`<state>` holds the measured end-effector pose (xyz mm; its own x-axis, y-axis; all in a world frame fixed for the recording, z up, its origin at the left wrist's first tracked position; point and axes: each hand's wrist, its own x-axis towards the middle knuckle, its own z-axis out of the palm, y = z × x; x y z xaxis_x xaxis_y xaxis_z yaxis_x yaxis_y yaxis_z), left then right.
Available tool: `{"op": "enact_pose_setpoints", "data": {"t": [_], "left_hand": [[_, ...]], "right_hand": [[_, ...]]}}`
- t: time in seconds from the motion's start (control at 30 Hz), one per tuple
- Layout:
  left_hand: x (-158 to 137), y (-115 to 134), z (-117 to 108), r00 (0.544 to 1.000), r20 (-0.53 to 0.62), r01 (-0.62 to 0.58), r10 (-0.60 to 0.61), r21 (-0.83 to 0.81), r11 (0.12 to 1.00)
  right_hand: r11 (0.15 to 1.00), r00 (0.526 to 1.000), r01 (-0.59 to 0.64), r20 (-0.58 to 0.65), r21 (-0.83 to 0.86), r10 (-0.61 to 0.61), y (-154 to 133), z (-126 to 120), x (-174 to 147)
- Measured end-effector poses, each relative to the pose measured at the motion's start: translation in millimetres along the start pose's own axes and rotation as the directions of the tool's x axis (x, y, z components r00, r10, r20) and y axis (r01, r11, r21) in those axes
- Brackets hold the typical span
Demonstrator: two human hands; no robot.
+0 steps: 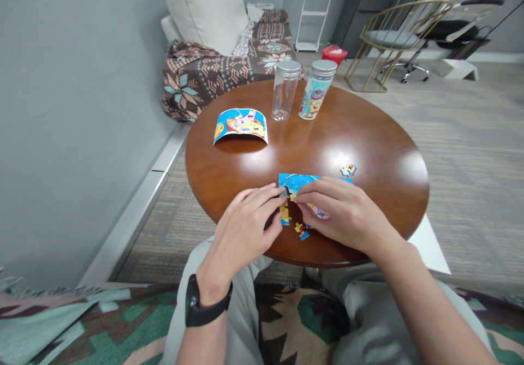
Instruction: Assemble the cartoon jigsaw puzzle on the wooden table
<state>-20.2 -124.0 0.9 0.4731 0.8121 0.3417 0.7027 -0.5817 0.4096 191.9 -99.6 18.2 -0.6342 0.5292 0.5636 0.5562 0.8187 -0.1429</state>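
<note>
Even indoor light throws pale glare onto the table [380, 136], while the view's edges look stretched.

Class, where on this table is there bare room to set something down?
Bare tabletop lies between the curved card and the puzzle, and between the printed jar and the loose pieces beyond the right hand. The near middle is crowded: the left hand and right hand partly cover the puzzle.

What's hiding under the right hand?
Under the right hand is part of the jigsaw puzzle. Some blue and pink bits show around the hand; the rest is covered, so I can't tell what picture is there.
</note>
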Motion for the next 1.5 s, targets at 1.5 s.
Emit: {"op": "enact_pose_setpoints", "data": {"t": [1.5], "left_hand": [[3.4,7.0,-1.3,0.991,0.123,0.054,-0.061,0.057,0.997]], "right_hand": [[0.98,0.995,-0.098,-0.018,-0.171,0.097,-9.2,13.5,-5.0]]}}
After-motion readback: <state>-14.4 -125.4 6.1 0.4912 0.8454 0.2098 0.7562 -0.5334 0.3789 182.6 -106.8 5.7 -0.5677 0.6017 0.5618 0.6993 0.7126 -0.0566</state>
